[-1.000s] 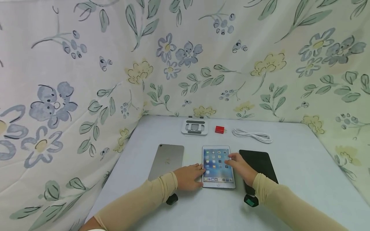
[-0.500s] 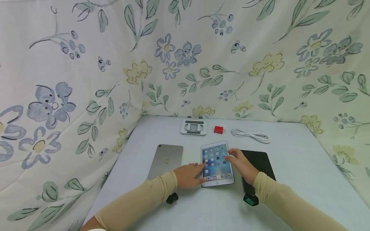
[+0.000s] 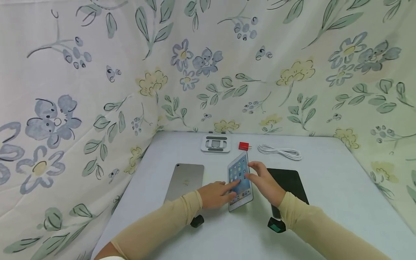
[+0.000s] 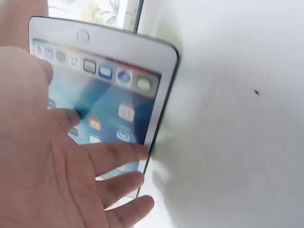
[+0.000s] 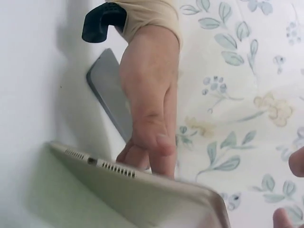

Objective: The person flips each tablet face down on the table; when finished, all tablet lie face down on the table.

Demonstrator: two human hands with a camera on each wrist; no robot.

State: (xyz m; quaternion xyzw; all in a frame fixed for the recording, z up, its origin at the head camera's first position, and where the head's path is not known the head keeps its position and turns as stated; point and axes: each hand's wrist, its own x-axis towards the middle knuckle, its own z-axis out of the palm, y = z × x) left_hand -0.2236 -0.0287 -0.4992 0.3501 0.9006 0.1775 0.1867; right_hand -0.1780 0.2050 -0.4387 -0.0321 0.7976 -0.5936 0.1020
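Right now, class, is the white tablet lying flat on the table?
No, the white tablet is tilted, with one long edge raised off the table.

white-framed tablet [image 3: 243,186], screen lit with app icons, tilted steeply, right side raised.

A white, rounded-rectangular stand with grey pads [image 3: 216,143], a red, pronged plug adapter [image 3: 243,146] and a coiled white cable [image 3: 280,151] lay in a row along the rear of the white bench [image 3: 341,187]. Nearer lay a flat grey tablet [image 3: 185,180] and, rightward, a flat black tablet [image 3: 289,183].
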